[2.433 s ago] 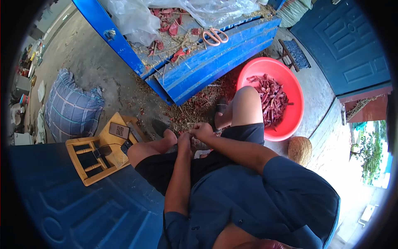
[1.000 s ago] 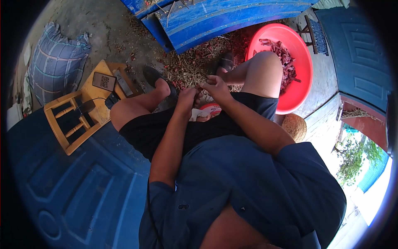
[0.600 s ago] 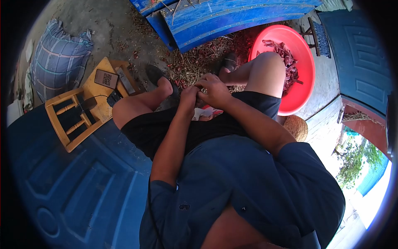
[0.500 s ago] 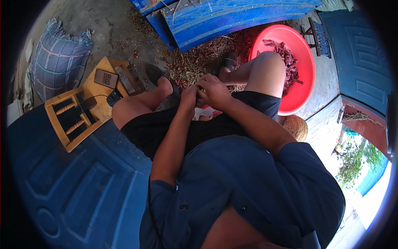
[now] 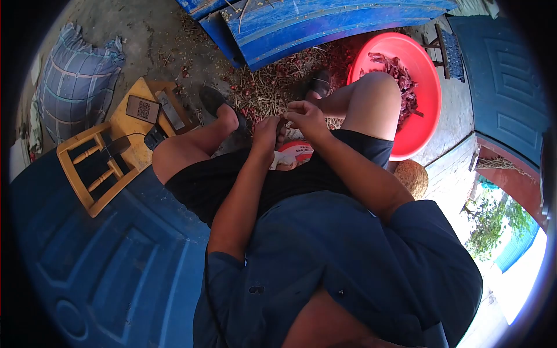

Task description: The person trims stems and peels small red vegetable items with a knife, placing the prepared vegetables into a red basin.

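Note:
My left hand and my right hand are close together between my knees, fingertips nearly meeting. The left fingers are curled and closed, with what may be a small dark piece at their tips, too small to name. My right hand is pinched, thumb against fingers; whatever it grips is hidden. Just below the hands, between my thighs, a red and white container shows in part. To the right of my knee stands a red plastic basin holding dark red, shrivelled pieces that look like dried pods.
Dry stalks and red bits litter the ground around my feet. A blue metal panel stands ahead. On my left are a wooden chair with a phone on it and a stuffed checked sack. A woven straw object sits beside my right thigh.
My hands have drawn slightly apart, the right one shifting right and its fingers now pinched. More of the red and white container shows beneath them. The view has shifted slightly.

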`<state>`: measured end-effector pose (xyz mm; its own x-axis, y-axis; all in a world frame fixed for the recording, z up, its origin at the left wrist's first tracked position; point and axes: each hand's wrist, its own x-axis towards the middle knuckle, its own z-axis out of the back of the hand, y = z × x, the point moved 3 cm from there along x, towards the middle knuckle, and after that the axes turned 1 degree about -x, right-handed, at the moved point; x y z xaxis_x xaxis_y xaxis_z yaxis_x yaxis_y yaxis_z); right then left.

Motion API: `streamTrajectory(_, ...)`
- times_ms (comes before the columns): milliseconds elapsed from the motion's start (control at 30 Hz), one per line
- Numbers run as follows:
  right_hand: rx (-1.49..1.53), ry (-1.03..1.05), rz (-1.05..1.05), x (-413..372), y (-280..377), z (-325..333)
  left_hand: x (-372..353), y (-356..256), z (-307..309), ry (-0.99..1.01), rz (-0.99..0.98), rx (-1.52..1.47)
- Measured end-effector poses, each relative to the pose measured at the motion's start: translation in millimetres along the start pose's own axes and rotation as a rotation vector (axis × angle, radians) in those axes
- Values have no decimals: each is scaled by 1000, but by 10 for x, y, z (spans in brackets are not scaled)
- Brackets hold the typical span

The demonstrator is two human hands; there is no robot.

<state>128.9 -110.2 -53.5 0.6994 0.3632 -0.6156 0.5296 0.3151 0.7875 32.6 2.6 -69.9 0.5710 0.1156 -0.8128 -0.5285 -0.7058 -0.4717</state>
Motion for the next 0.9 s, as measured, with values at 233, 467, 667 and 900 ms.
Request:
streamTrajectory(233,116,19,-245,-50,-52,14,-54,-67,-151,16,-9,-10)
streamTrajectory(467,192,33,-306,-50,-122,-24,-77,-56,-159,20,-21,18)
streamTrajectory(667,268,18,-344,92,-255,-14,-44,-6,-164,15,-27,-3)
streamTrajectory(900,-821,133,468,249,196,83,-29,41,-148,65,-26,-130)
